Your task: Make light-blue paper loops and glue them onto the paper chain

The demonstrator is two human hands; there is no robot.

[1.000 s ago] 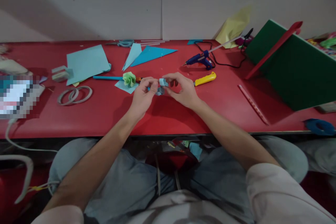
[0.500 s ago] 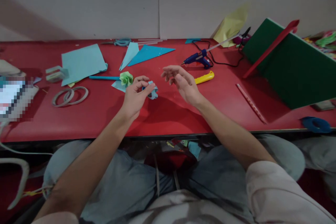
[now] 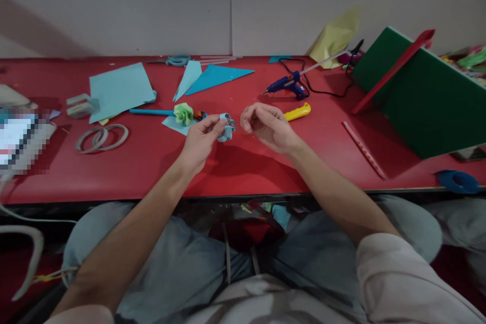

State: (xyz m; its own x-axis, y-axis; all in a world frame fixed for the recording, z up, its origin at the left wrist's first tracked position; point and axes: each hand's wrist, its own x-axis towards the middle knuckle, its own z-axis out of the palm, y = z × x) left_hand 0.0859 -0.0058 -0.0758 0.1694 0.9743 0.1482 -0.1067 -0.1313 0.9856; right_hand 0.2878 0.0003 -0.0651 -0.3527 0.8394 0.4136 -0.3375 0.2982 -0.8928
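Observation:
My left hand (image 3: 200,146) pinches a light blue curled paper flower (image 3: 227,130) between thumb and fingers, held above the red table. Just to its right my right hand (image 3: 271,127) hovers apart from the paper. Its fingers are loosely bent with nothing visible in them. Behind my left hand lies a light green paper flower (image 3: 184,114) at the end of a blue paper stick (image 3: 152,112), over a small light blue paper piece (image 3: 175,125). A yellow-handled cutter (image 3: 298,112) lies beyond my right hand, partly hidden by it.
A blue glue gun (image 3: 286,85) with a black cord lies at the back. Light blue sheets (image 3: 121,90), a blue paper triangle (image 3: 220,78), scissors (image 3: 177,61) and tape rings (image 3: 100,139) are on the left. A green board (image 3: 425,96) and a pink strip (image 3: 364,150) are on the right.
My left hand has moved slightly right with the paper flower, showing more of it. My right hand has lowered a little and its fingers have curled inward.

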